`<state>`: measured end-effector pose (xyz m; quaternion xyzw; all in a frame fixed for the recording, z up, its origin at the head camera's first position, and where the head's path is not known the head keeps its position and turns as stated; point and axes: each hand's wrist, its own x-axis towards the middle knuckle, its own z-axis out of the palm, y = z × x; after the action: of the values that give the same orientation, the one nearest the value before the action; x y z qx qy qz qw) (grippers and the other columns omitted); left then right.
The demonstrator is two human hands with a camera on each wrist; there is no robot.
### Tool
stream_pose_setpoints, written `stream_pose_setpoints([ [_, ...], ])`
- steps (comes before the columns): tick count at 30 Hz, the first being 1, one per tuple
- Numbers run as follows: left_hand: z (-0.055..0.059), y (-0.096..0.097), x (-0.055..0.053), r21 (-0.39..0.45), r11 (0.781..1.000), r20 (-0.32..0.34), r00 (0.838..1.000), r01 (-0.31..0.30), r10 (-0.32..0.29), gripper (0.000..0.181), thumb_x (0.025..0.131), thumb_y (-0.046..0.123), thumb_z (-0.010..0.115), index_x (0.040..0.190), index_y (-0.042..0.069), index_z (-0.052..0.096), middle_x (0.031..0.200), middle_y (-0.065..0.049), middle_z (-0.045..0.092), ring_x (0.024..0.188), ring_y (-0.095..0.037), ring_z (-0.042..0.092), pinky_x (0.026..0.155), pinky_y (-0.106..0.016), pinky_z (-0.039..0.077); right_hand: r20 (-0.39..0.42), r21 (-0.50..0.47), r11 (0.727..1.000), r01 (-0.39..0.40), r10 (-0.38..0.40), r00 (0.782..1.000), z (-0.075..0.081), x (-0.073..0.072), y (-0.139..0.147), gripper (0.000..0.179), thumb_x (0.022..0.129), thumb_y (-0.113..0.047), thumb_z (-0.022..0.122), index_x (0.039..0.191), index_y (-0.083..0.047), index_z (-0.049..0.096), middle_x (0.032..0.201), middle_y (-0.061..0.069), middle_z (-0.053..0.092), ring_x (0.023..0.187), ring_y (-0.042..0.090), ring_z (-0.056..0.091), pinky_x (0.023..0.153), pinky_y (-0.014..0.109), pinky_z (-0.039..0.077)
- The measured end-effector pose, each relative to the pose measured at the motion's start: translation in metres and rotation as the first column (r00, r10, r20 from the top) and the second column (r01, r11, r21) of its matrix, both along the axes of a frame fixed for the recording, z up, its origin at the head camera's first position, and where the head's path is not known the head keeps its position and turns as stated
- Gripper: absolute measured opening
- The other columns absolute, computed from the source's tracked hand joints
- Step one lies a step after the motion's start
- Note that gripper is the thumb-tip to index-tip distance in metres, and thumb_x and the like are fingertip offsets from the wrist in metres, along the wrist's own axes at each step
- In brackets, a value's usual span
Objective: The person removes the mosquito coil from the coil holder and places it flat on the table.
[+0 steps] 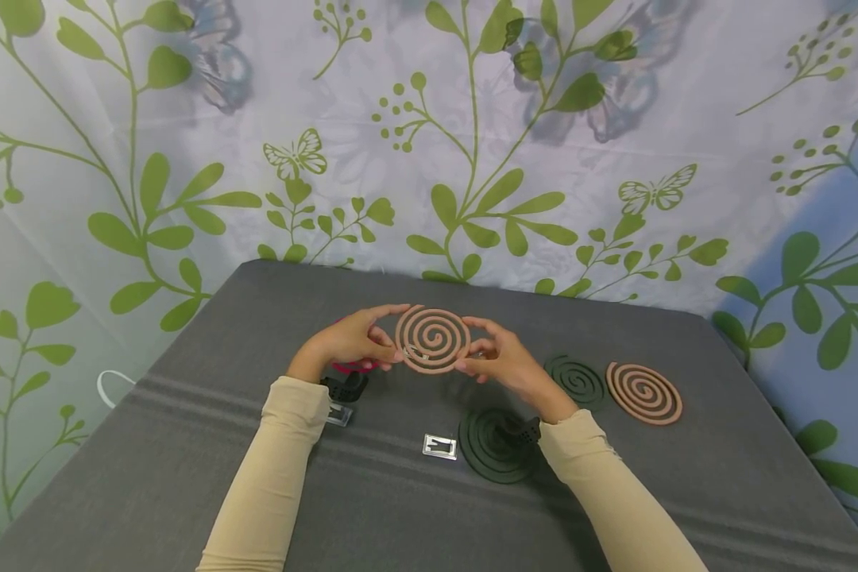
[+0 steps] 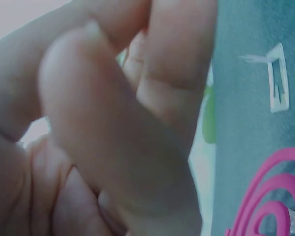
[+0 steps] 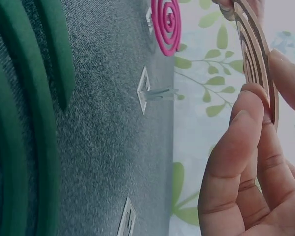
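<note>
At far left, a white cable (image 1: 101, 386) loops beside the tabletop (image 1: 186, 477). Left hand (image 1: 357, 338): grip closed in a pinch on the left rim of the held tan coil (image 1: 434, 340). The left hand hides part of a pink coil (image 2: 278, 181). A bright piece shows at the pink coil's centre in the left wrist view; it is probably seated on a support, though this cannot be confirmed. The near metal stand (image 1: 339, 414) lies beside the left sleeve, which partly obstructs it.

Centre: the held tan coil is raised off the tabletop between both hands and is not seated on any stand. Below it is a stand with a raised prong (image 3: 146, 94). A flat metal stand (image 1: 439, 446) lies nearer the person, without a coil.

Right hand (image 1: 504, 361): thumb and fingertips pinch the coil's right rim. The large green coil (image 1: 482, 449) lies just beside the flat metal stand, partly covered by the right wrist. Further right, the small green coil (image 1: 577, 381) and a second tan coil (image 1: 643, 391) lie unheld. Judged from this layout, three coils remain unmounted on the tabletop.
</note>
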<state>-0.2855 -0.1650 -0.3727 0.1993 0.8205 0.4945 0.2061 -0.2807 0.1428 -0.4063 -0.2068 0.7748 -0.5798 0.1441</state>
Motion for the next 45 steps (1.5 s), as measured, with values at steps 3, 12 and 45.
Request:
stream_pose_setpoints([
  [3,0.002,0.002,0.002,0.014,1.0,-0.013,1.0,0.014,-0.014,0.087,0.101,0.003,0.077,0.172,0.006,0.027,0.091,-0.013,0.078,0.062,-0.015,0.059,0.059,-0.025,0.047,-0.008,-0.003,1.0,-0.005,0.005,1.0,0.001,0.003,0.006,0.079,0.1,-0.002,0.076,0.167,-0.002,0.034,0.111,0.011,0.077,0.092,0.023,0.071,0.074,0.035,0.058],
  [12,0.011,0.013,0.009,0.027,0.998,-0.058,0.997,0.049,-0.047,0.087,0.099,0.005,0.079,0.171,0.006,0.03,0.095,-0.016,0.079,0.069,-0.015,0.067,0.061,-0.027,0.051,-0.03,-0.041,0.999,0.011,-0.012,0.999,0.004,0.014,0.02,0.079,0.1,-0.003,0.077,0.167,-0.003,0.034,0.109,0.003,0.077,0.091,0.021,0.072,0.073,0.033,0.058],
  [45,0.01,0.072,0.032,0.022,0.986,-0.076,0.984,0.163,-0.161,0.088,0.097,0.01,0.08,0.17,0.013,0.031,0.091,-0.001,0.077,0.084,-0.048,0.071,0.061,-0.026,0.053,-0.044,-0.124,0.986,-0.114,0.109,0.993,-0.006,0.038,0.094,0.082,0.1,0.004,0.074,0.169,0.0,0.029,0.101,-0.004,0.079,0.084,0.017,0.07,0.071,0.032,0.058],
])
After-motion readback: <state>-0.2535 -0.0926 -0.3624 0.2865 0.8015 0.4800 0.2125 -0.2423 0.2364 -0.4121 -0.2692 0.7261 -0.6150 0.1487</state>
